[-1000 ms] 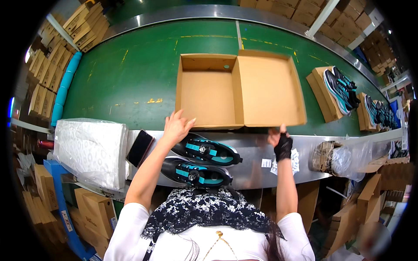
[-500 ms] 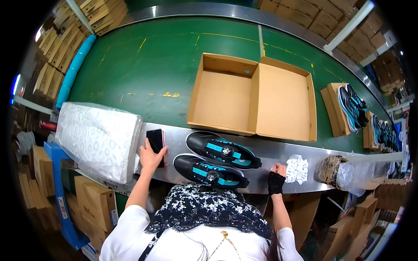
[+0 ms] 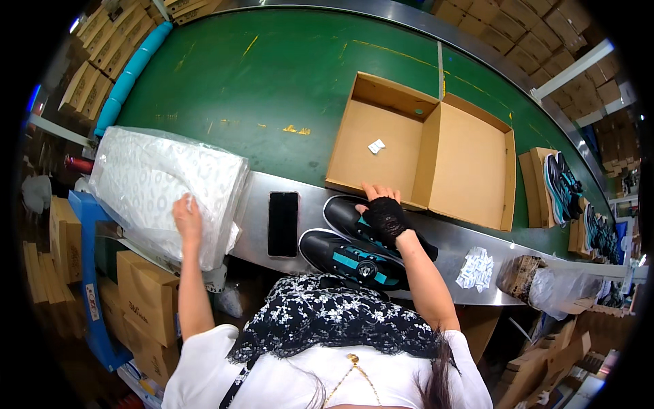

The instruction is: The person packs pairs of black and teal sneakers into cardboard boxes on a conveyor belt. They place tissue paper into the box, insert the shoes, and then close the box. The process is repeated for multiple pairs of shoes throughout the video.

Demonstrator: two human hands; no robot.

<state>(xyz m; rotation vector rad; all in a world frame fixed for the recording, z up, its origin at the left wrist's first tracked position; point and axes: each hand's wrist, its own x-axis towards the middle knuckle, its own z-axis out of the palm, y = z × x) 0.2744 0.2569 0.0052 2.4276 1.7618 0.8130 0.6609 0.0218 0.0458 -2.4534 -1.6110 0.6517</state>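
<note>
Left fingers over plastic-wrapped patterned stack, right fingers at open cardboard box, white packet inside, black-and-teal shoes beside it

Brown carton at lower left: a band of dark printed lettering crosses its front face, tilted by the lens.
Stacked shoeboxes at upper left: dark print on their narrow sides, too small and blurred to read.
Blue stand: a pale label with dark marks on its upright, not legible.
White sachet in the open box: fine dark print, too small to read.
Pile of white sachets: faint markings, unreadable.
Near black-and-teal sneaker: a small pale emblem on the round dial.
</note>
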